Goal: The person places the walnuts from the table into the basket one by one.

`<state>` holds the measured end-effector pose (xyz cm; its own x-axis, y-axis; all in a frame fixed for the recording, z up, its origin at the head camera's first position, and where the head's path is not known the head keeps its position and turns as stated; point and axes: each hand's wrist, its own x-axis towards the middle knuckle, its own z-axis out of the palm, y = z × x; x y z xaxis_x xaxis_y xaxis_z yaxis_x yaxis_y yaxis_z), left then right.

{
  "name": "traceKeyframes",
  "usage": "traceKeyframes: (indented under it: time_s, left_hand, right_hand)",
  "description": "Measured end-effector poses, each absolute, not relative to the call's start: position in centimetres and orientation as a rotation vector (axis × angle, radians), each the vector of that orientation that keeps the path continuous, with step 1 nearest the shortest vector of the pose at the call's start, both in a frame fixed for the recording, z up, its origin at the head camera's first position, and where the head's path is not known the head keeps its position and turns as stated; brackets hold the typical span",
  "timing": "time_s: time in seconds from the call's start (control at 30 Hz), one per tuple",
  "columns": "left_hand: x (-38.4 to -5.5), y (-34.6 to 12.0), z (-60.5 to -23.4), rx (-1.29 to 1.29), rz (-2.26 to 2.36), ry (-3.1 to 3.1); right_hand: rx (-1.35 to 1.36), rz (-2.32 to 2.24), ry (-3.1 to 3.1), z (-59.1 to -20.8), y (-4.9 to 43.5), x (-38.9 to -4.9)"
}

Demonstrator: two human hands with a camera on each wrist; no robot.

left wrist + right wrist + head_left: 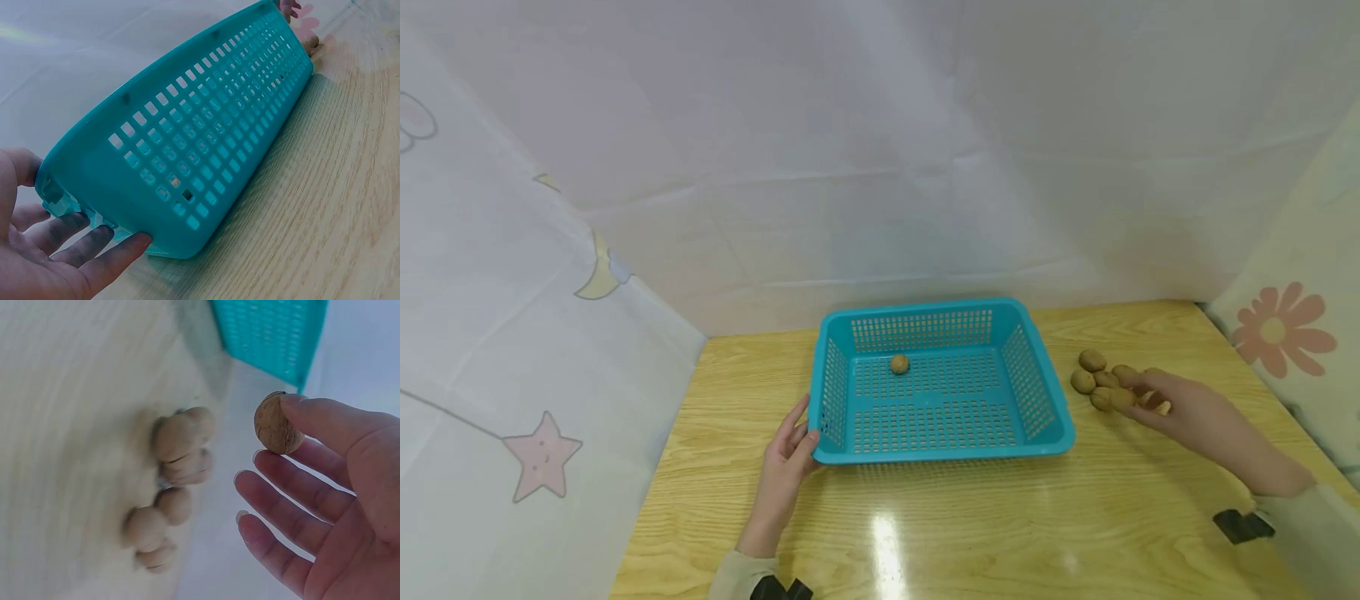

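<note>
One bench (700,500), one blue basket (925,457), one left hand (788,462), one right hand (1195,421) holding one walnut (274,426); another walnut (899,364) in the basket, at least six more walnuts (1092,360) toward the bench's right edge.

In the right wrist view, nuts (174,504) beside the right hand's (374,490) pinch are blurred; the basket (272,337) beyond is cut off at the top. In the left wrist view, the left hand (47,269) is cut off behind its grip.

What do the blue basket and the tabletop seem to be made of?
Blue basket: probably molded plastic, smooth with slight sheen, judging by uniform perforated walls. Tabletop: wood or wood-look laminate, glossy; grain and a bright reflection show.
</note>
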<state>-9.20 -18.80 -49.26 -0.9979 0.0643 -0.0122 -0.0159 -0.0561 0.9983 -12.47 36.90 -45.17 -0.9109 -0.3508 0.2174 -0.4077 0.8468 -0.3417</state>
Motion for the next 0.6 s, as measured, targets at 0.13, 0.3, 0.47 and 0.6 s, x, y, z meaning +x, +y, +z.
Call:
traceKeyframes:
  time_s: [0.13,0.3,0.47,0.6]
  left_hand:
    - [-9.2,-18.8,-49.2,0.047,2.236,2.123]
    - [-9.1,-18.8,-49.1,0.034,2.235,2.124]
    - [-9.1,-18.8,-49.1,0.034,2.234,2.125]
    - [-9.1,-18.8,-49.2,0.026,2.229,2.123]
  right_hand:
    - [0.574,0.553,-2.915,-43.6,35.8,-12.8]
    - [0.590,0.557,-2.925,-41.9,34.2,-13.5]
    - [0.611,0.615,-2.944,-40.3,32.1,-14.3]
    - [0.648,0.617,-2.946,-39.4,30.3,-15.2]
